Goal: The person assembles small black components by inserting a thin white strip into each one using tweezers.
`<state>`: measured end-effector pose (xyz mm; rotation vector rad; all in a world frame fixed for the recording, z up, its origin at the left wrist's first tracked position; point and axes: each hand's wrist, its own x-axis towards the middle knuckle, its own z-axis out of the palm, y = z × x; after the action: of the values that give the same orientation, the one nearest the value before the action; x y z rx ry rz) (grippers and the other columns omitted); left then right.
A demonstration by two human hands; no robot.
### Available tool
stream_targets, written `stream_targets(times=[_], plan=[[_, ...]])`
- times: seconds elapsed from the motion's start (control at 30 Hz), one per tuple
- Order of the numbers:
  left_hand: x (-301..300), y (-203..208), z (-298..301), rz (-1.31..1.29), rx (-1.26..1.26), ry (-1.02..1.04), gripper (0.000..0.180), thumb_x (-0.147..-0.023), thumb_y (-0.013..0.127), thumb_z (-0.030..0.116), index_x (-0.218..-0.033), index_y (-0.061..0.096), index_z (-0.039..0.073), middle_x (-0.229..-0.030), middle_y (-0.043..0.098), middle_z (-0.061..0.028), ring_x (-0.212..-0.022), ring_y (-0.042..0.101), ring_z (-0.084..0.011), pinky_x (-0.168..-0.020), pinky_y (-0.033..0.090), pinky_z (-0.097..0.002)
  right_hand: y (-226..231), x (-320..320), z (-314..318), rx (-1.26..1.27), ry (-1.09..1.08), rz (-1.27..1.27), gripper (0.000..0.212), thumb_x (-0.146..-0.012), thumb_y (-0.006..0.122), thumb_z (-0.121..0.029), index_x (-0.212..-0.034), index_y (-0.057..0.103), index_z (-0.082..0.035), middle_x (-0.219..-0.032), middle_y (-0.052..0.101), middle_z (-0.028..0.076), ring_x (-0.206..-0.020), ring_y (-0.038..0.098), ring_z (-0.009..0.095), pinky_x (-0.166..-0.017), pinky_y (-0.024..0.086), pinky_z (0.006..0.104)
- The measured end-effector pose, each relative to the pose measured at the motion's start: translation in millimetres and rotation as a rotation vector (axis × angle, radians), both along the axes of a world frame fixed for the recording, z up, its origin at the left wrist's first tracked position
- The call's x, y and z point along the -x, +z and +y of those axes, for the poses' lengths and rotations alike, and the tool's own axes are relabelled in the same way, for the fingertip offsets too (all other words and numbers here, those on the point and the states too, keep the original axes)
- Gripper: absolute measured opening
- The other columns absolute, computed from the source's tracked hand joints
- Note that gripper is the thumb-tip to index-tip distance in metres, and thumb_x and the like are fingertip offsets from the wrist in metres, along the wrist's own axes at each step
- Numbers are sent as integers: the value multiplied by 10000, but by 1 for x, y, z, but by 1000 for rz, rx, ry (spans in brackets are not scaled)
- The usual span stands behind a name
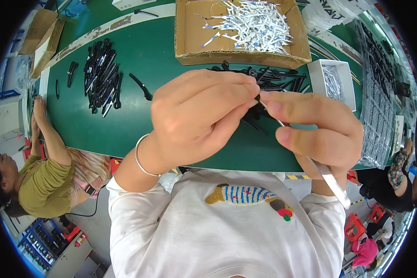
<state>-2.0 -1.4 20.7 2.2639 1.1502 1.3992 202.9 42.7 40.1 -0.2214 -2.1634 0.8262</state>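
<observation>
My left hand (201, 113) is closed in a pinch, fingertips on a small black plastic piece (258, 97), most of it hidden by the fingers. Facing it, my right hand (322, 127) grips a slender silver metal tool (329, 178), tweezers by its look. Its thin tip reaches the black piece, and its wide end sticks out below the palm. Under and behind both hands lies a loose heap of black plastic parts (282, 78). One black part (140, 86) rests apart, left of my left hand.
A cardboard box (245, 58) of white and blue slips stands at the far side. Right of it is a white box (317, 76) of small metal pieces, then stacked clear trays (377, 102). Another black heap (102, 76) lies left on the green table (129, 125). A co-worker (46, 180) sits left.
</observation>
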Motion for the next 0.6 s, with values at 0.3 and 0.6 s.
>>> stream_targets(times=[0.3, 0.6], plan=[[-1, -8, -2, -232, 42, -54, 160, -756, 568, -157, -903, 597, -99, -910, 643, -242, -789, 663, -272, -675, 566, -339, -18, -6, 6, 641, 24, 489, 95, -855, 421, -75, -890, 485, -15, -883, 544, 166, -833, 592, 325, -793, 499, 425], [-5, -4, -7, -747, 387, -313, 159, -801, 568, -71, -959, 561, -76, -946, 628, -248, -758, 653, -255, -691, 565, -339, -28, 21, -3, 393, -160, -28, 215, -707, 635, 35, -905, 666, -43, -767, 603, 58, -590, 496, 164, -494, 373, 273]])
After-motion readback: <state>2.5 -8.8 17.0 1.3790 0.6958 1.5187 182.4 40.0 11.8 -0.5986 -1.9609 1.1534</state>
